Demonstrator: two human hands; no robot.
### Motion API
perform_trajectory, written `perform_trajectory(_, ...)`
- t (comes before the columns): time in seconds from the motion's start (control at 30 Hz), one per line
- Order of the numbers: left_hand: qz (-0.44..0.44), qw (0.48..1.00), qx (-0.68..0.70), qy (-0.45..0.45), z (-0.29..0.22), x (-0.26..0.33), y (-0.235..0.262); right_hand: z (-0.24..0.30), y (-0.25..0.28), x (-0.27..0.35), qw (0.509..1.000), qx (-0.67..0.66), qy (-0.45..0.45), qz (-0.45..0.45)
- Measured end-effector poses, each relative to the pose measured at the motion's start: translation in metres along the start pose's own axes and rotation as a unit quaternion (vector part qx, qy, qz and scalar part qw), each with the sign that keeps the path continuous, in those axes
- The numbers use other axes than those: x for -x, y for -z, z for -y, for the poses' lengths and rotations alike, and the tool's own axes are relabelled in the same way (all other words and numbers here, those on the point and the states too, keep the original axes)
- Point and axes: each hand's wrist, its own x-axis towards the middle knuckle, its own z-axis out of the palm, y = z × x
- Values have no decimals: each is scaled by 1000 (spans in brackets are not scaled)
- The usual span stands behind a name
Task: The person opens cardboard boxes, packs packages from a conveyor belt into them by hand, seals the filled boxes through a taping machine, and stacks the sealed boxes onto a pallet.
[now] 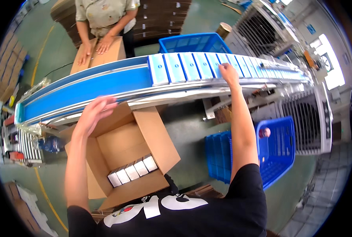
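A row of upright blue-and-white boxes [178,67] stands side by side on the blue conveyor belt [100,85]. My right hand [229,74] reaches over the belt's near rail, its fingers curled closed against a box partway along the row; the fingertips are partly hidden. Held over the near rail, my left hand [98,111] is empty with its fingers stretched out, slightly blurred. Below it is an open cardboard carton [118,140], flaps spread. Several small boxes with whitish ends [132,170] sit in a row along the carton's near side.
Across the belt, a person's hands [95,49] rest on a closed carton [108,53]. A blue crate [195,41] stands behind the belt. Blue baskets [276,148] sit low to my right, beside a grey slatted machine [302,120]. Rollers [29,142] lie at left.
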Motion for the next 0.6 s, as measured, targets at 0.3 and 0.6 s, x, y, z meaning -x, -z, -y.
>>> perform_trajectory(0.3, 29, 998, -41, 22, 27, -176, -33, 43, -65, -15, 972, -174, 27, 156)
perform_trajectory(0.6, -156, 977, -146, 23, -6, -145, -11, 110, -46, 28, 959, -265, 49, 91)
